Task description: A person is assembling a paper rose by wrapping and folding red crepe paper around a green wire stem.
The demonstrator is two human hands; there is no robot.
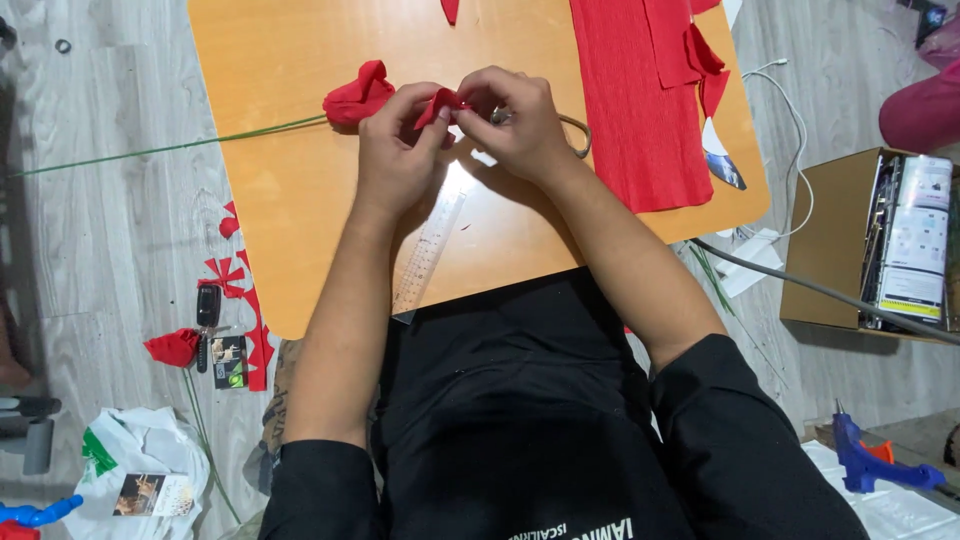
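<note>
My left hand and my right hand meet over a low orange wooden board, both pinching one small piece of red crepe paper between their fingertips. Just left of my hands lies a red paper rose on a long green wire stem that runs off the board onto the floor. A clear plastic ruler lies on the board under my left wrist. Part of a pair of scissors shows behind my right hand.
A large sheet of red crepe paper covers the board's right side. Red scraps, a car key and another paper rose lie on the floor at left. A cardboard box and a blue glue gun sit at right.
</note>
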